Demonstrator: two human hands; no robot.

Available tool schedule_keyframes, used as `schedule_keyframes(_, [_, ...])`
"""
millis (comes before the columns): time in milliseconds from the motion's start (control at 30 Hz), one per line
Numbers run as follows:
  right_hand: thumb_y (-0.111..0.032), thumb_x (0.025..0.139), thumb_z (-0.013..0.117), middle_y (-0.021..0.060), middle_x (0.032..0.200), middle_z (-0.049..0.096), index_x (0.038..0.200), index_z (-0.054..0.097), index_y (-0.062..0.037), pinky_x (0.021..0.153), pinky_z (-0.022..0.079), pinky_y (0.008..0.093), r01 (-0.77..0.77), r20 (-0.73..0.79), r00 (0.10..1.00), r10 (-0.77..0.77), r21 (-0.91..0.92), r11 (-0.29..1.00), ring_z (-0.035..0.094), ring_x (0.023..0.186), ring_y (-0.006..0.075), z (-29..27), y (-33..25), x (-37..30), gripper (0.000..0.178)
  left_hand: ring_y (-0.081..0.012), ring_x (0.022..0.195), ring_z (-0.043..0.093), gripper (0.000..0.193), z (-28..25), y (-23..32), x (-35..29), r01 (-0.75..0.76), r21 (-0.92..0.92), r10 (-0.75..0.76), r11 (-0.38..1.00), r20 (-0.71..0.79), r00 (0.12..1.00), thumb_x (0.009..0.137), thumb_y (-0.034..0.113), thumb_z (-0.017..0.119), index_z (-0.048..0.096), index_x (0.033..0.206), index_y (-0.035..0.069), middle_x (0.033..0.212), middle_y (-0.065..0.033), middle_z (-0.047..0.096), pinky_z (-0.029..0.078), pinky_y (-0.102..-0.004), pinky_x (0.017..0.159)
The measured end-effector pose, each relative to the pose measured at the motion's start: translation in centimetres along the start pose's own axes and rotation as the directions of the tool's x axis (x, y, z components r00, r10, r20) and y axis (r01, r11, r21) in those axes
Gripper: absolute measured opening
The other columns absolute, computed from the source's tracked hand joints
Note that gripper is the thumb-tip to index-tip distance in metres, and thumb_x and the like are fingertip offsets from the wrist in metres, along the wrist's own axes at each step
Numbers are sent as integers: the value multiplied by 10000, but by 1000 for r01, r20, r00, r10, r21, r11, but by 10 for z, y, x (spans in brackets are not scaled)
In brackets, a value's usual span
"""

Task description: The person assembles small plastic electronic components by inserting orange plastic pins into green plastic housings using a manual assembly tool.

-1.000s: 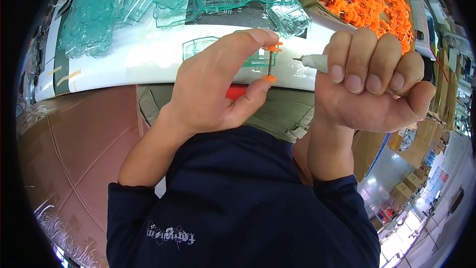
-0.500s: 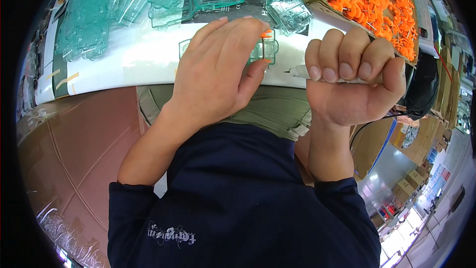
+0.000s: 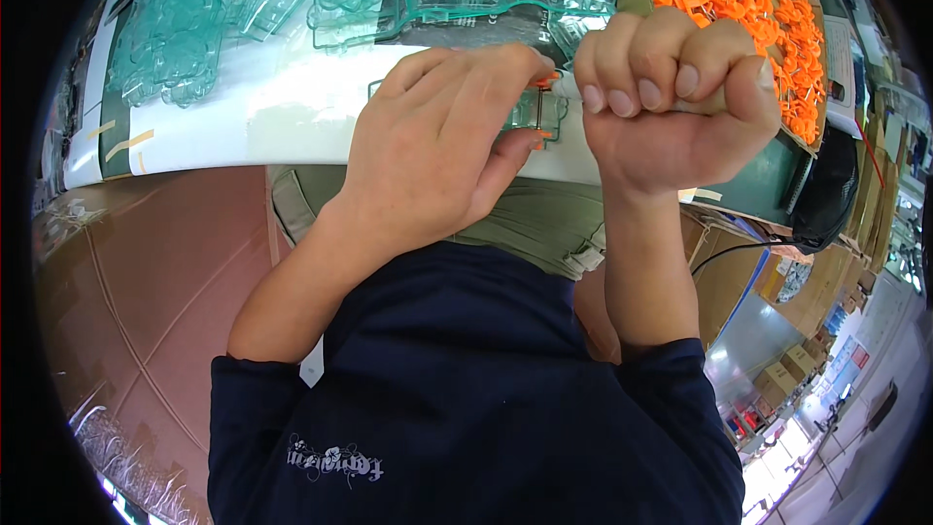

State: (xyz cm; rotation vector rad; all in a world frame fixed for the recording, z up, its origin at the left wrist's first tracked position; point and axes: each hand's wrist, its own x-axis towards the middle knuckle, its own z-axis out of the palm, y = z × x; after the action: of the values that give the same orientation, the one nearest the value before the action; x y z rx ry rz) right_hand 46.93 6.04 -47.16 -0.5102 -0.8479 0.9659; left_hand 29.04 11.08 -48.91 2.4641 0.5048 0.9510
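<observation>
Thin pin (image 3: 539, 107) w/ orange ends

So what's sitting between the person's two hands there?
In the head view, a thin metal pin with orange end pieces stands upright between the left hand and right hand, with a clear green plastic piece behind it.

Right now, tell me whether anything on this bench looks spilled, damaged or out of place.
Nothing stands out. The left hand pinches a small orange-ended pin over a clear green plastic frame, and the right hand grips a white tool. The orange parts stay in their box; the other green frames lie heaped on the white table.
</observation>
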Motion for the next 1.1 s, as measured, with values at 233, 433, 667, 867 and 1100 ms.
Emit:
schedule_keyframes(233, [-312,1029,318,28,585,430,701,462,-153,452,340,308,-170,-45,985,165,-128,977,371,483,145,18,-12,17,393,-185,980,669,495,-2,-2,0,2,29,-2,1000,9,1000,757,93,751,584,1220,52,1152,6,672,465,-327,932])
schedule_keyframes(433, [-270,1001,330,25,541,383,673,407,-157,414,292,291,-223,-440,894,84,-275,935,321,445,135,56,11,21,356,-179,1011,671,496,-1,-2,1,51,18,-52,999,59,997,763,113,755,584,1224,50,1170,10,677,461,-332,941])
schedule_keyframes(667, [-273,1004,376,18,563,387,677,370,-162,441,308,305,-30,-181,983,26,-21,999,342,477,143,20,-10,-5,346,-162,1086,667,443,2,-4,-1,-13,67,12,998,16,1000,797,143,747,606,1209,62,1181,13,687,448,-343,958])
schedule_keyframes(867, [-319,1040,392,18,606,416,713,387,-163,491,349,321,28,-87,996,-27,9,1000,388,524,155,21,-15,-26,362,-155,1143,657,379,8,-6,-6,-44,80,46,996,-26,999,824,154,732,627,1178,70,1192,13,690,440,-346,966])
schedule_keyframes(1100, [-371,1067,407,27,640,438,747,408,-158,528,373,330,-12,-12,1000,11,-58,998,407,553,163,20,-10,-28,385,-154,1161,653,320,9,-6,-5,-44,86,46,995,-26,999,855,166,705,636,1154,73,1218,10,685,437,-336,961])
